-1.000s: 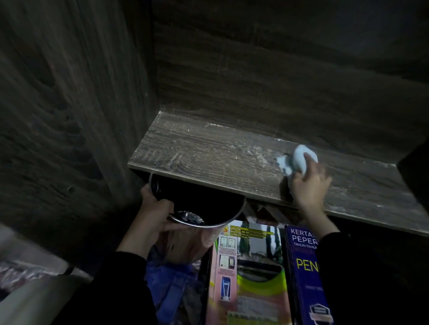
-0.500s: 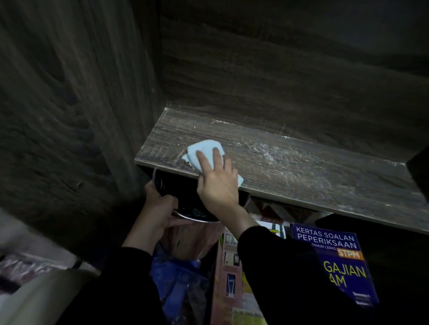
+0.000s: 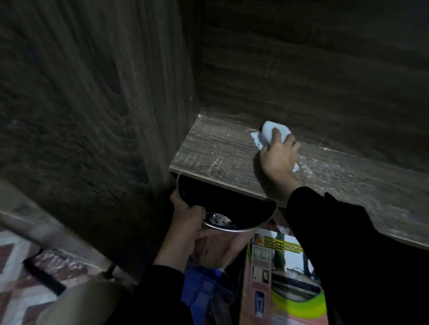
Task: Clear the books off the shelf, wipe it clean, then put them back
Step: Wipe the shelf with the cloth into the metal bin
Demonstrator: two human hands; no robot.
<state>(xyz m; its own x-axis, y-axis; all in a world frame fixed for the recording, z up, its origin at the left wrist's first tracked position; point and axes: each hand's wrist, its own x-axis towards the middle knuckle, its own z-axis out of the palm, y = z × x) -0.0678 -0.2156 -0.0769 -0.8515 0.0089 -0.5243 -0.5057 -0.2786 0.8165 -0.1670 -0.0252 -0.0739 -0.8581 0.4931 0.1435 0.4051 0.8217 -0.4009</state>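
Dim wood-grain cabinet panel [image 3: 79, 107], patterned floor [image 3: 11, 270]

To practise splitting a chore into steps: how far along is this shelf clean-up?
Done: the shelf looks cleared. In hand: the right hand presses a cloth on it near the back, while the left hand holds a bin under its front edge; pale dust shows further right. Left: finish wiping, then return the books, one visible below.

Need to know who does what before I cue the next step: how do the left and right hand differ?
The left hand grips the rim of a metal bin; the right hand holds a pale cloth. The left hand is below the front edge of the shelf; the right hand is on top of the shelf, near the back. Both come out of black sleeves.
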